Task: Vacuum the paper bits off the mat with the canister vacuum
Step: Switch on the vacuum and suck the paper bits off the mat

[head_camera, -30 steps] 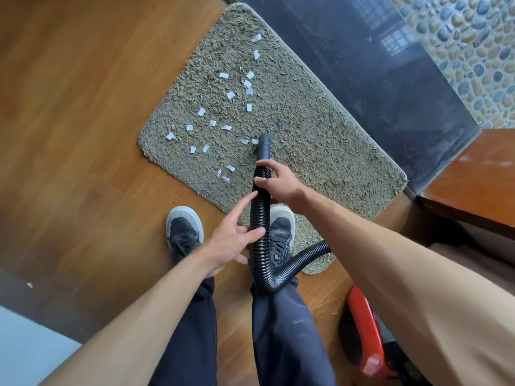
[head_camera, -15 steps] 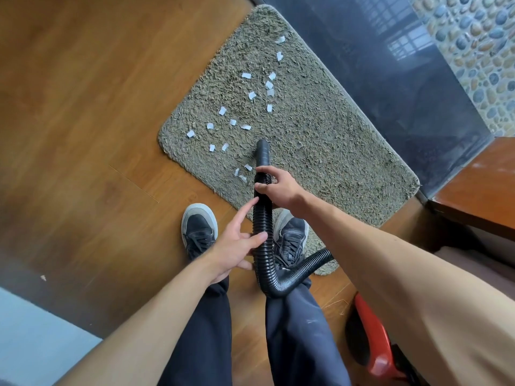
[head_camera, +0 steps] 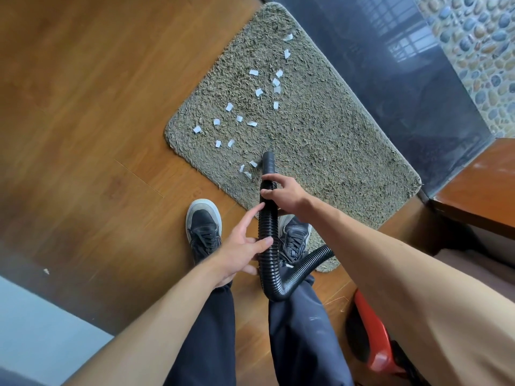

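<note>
Work barely begun: white paper bits [head_camera: 252, 106] strewn from nine to twelve o'clock of black ribbed hose [head_camera: 268, 232] on shaggy grey mat [head_camera: 334, 140]. Right hand [head_camera: 284, 190] clamped on hose; left hand [head_camera: 239, 253] loosely cupping it, fingers apart.

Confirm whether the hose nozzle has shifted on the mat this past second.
Yes. Against the mat, the hose nozzle has drawn back toward the near edge, closer to the three nearest paper bits.

A home, by the look of it, at a doorway or entry: a shaggy mat [head_camera: 320, 135] lies on warm wood-plank flooring [head_camera: 97, 107] beside a dark polished stone sill [head_camera: 404, 87], with a pebble-inlaid surface [head_camera: 479, 51] beyond it.
</note>
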`<state>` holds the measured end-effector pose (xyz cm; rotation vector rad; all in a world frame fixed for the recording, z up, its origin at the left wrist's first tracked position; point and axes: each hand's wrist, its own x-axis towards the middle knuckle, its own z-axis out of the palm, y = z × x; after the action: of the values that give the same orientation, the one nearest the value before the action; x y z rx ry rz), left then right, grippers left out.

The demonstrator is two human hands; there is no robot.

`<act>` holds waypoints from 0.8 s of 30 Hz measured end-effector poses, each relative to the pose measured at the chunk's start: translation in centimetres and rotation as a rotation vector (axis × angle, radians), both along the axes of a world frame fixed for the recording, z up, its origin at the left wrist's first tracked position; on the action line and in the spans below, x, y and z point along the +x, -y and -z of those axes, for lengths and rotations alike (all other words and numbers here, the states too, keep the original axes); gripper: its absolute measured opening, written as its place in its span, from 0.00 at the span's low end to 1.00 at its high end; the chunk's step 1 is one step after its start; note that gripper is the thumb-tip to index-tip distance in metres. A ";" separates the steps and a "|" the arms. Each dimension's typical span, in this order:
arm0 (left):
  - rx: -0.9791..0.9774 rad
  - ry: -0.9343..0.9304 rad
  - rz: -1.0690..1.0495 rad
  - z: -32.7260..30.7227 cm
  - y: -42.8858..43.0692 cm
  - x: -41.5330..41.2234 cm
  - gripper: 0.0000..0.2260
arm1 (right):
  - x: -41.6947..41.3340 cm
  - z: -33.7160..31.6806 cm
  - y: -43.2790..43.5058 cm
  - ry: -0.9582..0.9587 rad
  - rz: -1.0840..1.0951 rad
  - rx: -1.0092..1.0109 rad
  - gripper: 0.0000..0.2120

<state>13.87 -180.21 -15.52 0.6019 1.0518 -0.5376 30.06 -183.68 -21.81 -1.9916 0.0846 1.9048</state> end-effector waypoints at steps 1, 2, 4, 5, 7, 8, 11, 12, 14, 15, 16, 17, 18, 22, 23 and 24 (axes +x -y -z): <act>-0.005 -0.001 0.001 -0.2 0.1 -0.2 0.30 | -0.2 -0.1 0.2 -0.007 0.004 -0.007 0.22; -0.011 -0.006 -0.002 -0.3 0.3 -0.4 0.30 | -0.5 -0.1 0.4 -0.012 0.006 -0.012 0.22; -0.020 -0.018 -0.013 -0.6 0.5 -0.8 0.30 | -1.0 -0.2 0.6 -0.014 -0.007 -0.012 0.22; -0.019 -0.023 -0.019 -0.7 0.6 -0.9 0.30 | -1.2 -0.2 0.6 -0.015 -0.017 -0.008 0.22; -0.012 -0.034 -0.036 -0.9 0.7 -1.3 0.30 | -1.6 -0.3 0.6 -0.024 -0.033 0.000 0.22; -0.007 -0.039 -0.046 -1.0 0.8 -1.5 0.30 | -1.9 -0.3 0.5 -0.031 -0.040 0.003 0.22; 0.005 -0.045 -0.066 -0.9 1.0 -2.1 0.30 | -2.4 -0.2 0.3 -0.036 -0.069 0.000 0.22; 0.006 -0.046 -0.070 -0.9 1.1 -2.3 0.30 | -2.5 -0.2 0.2 -0.037 -0.079 -0.001 0.21; 0.005 -0.045 -0.068 -0.8 1.2 -2.6 0.30 | -2.8 -0.2 0.1 -0.041 -0.092 -0.002 0.21; 0.004 -0.044 -0.061 -0.8 1.1 -2.7 0.30 | -2.8 -0.2 0.1 -0.048 -0.093 -0.005 0.21; 0.001 -0.042 -0.052 -0.8 1.0 -2.8 0.30 | -2.9 -0.2 0.0 -0.055 -0.092 -0.010 0.21; -0.002 -0.038 -0.043 -0.8 0.8 -3.0 0.30 | -3.0 -0.2 0.1 -0.062 -0.090 -0.015 0.21; -0.007 -0.035 -0.036 -0.7 0.7 -3.2 0.30 | -3.1 -0.2 0.1 -0.066 -0.086 -0.020 0.21; -0.032 -0.017 -0.013 -0.4 -0.1 -4.2 0.30 | -3.5 -0.4 0.2 -0.080 -0.060 -0.039 0.21; -0.039 -0.015 -0.013 -0.4 -0.2 -4.4 0.30 | -3.7 -0.4 0.2 -0.085 -0.057 -0.041 0.21; -0.043 -0.012 -0.014 -0.4 -0.3 -4.6 0.30 | -3.8 -0.5 0.2 -0.089 -0.054 -0.042 0.21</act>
<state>9.28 -179.94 -15.14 0.5533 1.0525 -0.5513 26.23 -183.84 -21.35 -1.9544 0.0969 2.0419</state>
